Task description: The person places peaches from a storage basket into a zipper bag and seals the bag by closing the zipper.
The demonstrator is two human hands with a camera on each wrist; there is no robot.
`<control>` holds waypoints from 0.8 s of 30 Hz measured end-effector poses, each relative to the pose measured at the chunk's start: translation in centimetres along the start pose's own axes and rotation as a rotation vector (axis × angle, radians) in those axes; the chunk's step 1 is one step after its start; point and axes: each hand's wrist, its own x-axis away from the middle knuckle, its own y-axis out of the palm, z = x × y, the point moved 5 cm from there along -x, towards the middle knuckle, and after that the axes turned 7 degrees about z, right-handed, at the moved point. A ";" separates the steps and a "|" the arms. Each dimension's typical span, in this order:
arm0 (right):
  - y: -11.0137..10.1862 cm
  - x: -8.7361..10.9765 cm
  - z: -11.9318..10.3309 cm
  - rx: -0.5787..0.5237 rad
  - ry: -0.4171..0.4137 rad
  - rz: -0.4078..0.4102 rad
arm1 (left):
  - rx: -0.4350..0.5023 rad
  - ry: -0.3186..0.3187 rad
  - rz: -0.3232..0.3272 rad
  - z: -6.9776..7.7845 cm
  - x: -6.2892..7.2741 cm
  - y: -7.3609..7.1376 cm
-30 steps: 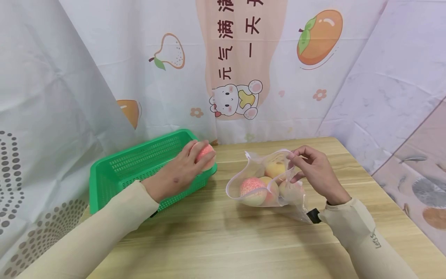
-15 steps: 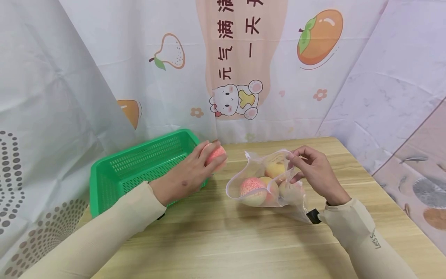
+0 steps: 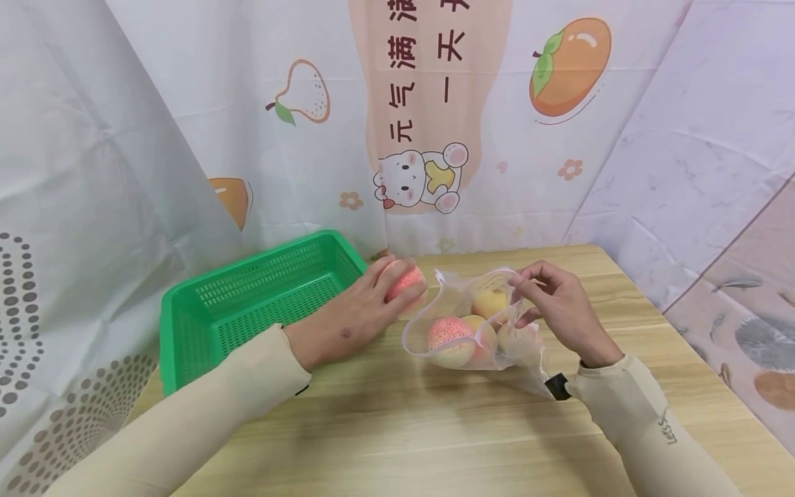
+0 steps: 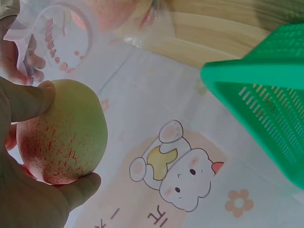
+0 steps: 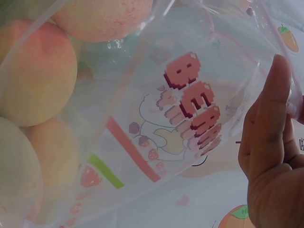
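Observation:
My left hand (image 3: 357, 314) grips a pink and pale yellow-green peach (image 4: 69, 133), its fingers curled over the top. The peach is just left of the mouth of a clear zip bag (image 3: 428, 310), apart from the fruit inside. Between thumb and fingers my right hand (image 3: 565, 310) pinches the bag's right rim, and the mouth gapes toward the left. Several peaches lie in the bag, one with a speckled pink top (image 3: 450, 335) in front. In the right wrist view, the right hand (image 5: 273, 147) is at the bag's edge beside printed letters, with peaches (image 5: 40, 71) showing through the plastic.
A green plastic basket (image 3: 261, 255) with slotted walls stands at the table's left, behind the left forearm; nothing shows in its visible part. The wooden table (image 3: 397, 428) ends at a printed cloth (image 3: 310, 166) hanging behind it.
My left hand has carried the peach rightward, from over the basket's right edge to beside the bag's mouth. The right hand and the bag have stayed almost in place.

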 end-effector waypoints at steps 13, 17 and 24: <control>0.1 0.0 -0.1 -0.001 0.003 -0.002 | -0.027 0.066 0.013 1.7 -1.1 0.6; 0.1 0.1 -0.1 -0.011 0.006 -0.003 | -0.011 0.072 -0.002 2.1 -1.3 0.9; 0.2 0.1 0.0 -0.018 0.004 -0.002 | 0.016 0.066 -0.023 2.5 -1.9 1.2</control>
